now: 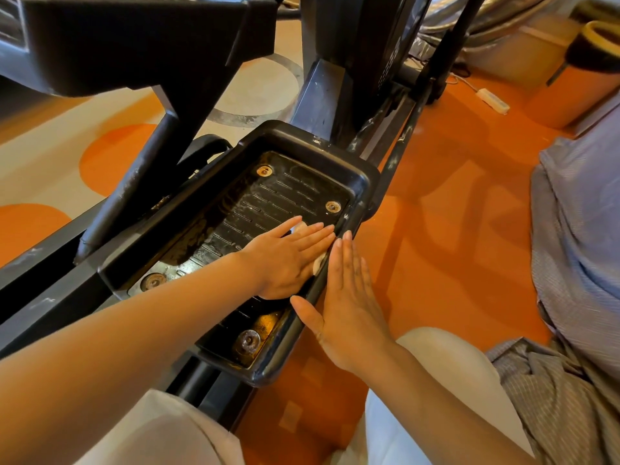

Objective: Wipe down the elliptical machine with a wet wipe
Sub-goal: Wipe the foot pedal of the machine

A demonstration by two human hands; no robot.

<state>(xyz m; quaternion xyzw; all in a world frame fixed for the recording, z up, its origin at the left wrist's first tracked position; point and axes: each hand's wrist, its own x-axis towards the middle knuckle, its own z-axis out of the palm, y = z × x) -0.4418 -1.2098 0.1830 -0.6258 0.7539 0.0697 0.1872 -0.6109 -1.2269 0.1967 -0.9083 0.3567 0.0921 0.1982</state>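
Observation:
The black foot pedal (364,177) of the elliptical machine (322,95) lies in front of me, ribbed inside, with round bolts at its corners. My left hand (285,260) lies flat inside the pedal, pressing a white wet wipe (318,261) against the tread; only small bits of the wipe show past the fingers. Flat against the pedal's right rim rests my right hand (345,303), fingers straight and together, holding nothing.
Orange and beige floor (436,203) surrounds the machine. A second raised pedal (134,38) hangs at upper left. A white power strip (493,100) lies on the floor at upper right. Grey fabric (577,263) sits at right. My knees are at the bottom edge.

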